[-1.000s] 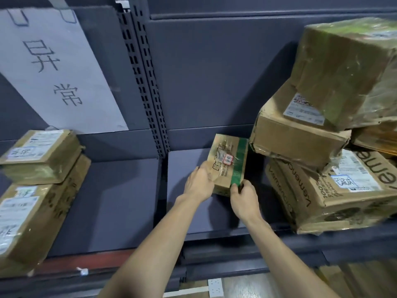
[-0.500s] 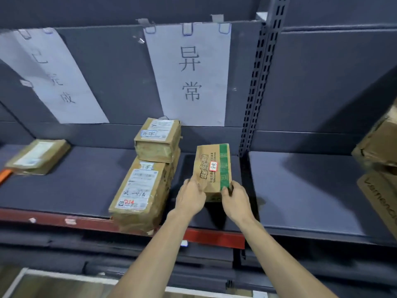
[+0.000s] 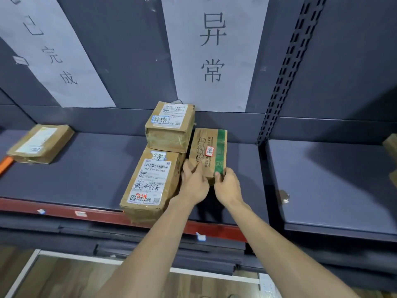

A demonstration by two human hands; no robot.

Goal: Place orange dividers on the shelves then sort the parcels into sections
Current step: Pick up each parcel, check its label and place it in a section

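Observation:
A small brown parcel with a green stripe (image 3: 207, 150) and a red-edged sticker lies on the dark grey shelf (image 3: 90, 168), right of a stack of two parcels. My left hand (image 3: 194, 182) grips its near left corner and my right hand (image 3: 227, 186) grips its near right corner. The stack is a long parcel (image 3: 150, 181) with a white label and a squarer parcel (image 3: 169, 126) on top. A flat parcel (image 3: 40, 143) lies far left, next to an orange divider (image 3: 5, 164) at the frame edge.
Two paper signs hang on the back panel: one (image 3: 214, 52) above the stack, one (image 3: 51, 50) to the left. A perforated upright (image 3: 277, 100) separates this bay from the right bay (image 3: 330, 181). Parcel edges (image 3: 392, 147) show far right. The shelf front is red (image 3: 64, 210).
Both hands carried the green-striped parcel from the right bay leftward to the spot beside the two-parcel stack under the sign, and it now rests lower on the shelf.

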